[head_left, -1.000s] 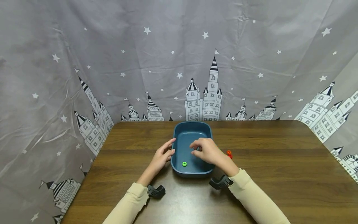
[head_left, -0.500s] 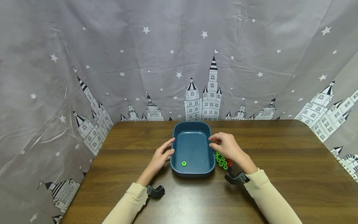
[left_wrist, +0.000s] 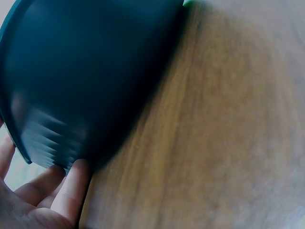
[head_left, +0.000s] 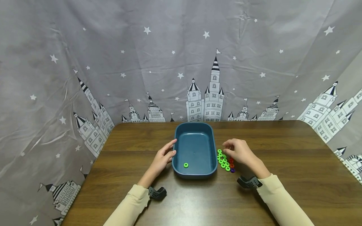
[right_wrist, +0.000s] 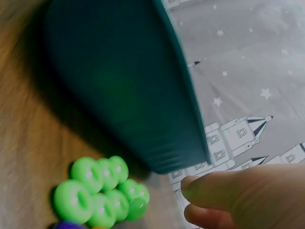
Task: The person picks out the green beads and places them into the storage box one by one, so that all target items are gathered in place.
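A dark blue rectangular bin [head_left: 194,147] stands on the table, with one green ring bead [head_left: 186,165] lying near its front left. My left hand [head_left: 161,160] rests on the bin's left side; in the left wrist view its fingertips [left_wrist: 76,169] touch the ridged wall. Just right of the bin lies a cluster of green ring beads [head_left: 223,161], with a few red beads [head_left: 231,160] and a purple bead [head_left: 232,170] beside it. My right hand [head_left: 240,152] hovers at the cluster's right, fingers bent, with no bead visible between them; it partly hides the red beads.
The wooden table [head_left: 282,157] extends to both sides and toward me. Behind it hangs a grey curtain [head_left: 181,62] printed with castles and stars. A black wrist camera mount [head_left: 157,193] sits at the left wrist, another mount [head_left: 249,182] at the right.
My right hand has moved from over the bin rightward, past its rim, to the loose beads, uncovering most of the green ones. My left hand stays at the bin's side.
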{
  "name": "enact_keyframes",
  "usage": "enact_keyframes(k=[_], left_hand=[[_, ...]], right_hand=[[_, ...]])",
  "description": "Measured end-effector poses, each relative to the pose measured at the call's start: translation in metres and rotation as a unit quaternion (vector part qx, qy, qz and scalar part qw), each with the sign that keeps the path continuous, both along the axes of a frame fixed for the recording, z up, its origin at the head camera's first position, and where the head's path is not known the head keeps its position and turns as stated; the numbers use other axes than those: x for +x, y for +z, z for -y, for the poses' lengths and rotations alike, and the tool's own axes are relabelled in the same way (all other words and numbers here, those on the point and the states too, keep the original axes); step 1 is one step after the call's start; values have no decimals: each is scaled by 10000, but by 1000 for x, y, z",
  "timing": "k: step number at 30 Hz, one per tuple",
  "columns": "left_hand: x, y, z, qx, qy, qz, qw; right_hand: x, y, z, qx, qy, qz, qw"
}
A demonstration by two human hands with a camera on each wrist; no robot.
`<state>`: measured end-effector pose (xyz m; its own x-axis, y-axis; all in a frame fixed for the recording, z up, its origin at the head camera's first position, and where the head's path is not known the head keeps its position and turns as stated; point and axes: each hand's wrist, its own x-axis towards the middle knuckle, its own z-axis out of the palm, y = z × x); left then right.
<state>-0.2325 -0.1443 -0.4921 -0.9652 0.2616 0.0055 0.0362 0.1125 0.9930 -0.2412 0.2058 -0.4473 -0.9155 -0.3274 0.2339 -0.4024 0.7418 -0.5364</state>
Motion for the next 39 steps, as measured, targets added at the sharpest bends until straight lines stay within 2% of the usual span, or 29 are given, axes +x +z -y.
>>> enact_keyframes(k=[8,17,23,33,39], left_hand=[[0,1,-1,25,30,5,10000],[0,0,-1,27,65,-19,10000],[0,1,-1,40,72,-27,10000],[-1,1,-2,82,111,-1,9999],[-1,0,-1,81,81,20,9999]], right_hand=[[1,-14,-6,327,117,56,9994],[1,-21,-4,432,105,-16,9990],[2,-23,-5,564,136,-29,9983],[3,-25,-2,802,253,-387,9957],[5,-25,-1,843,252,-393,9953]])
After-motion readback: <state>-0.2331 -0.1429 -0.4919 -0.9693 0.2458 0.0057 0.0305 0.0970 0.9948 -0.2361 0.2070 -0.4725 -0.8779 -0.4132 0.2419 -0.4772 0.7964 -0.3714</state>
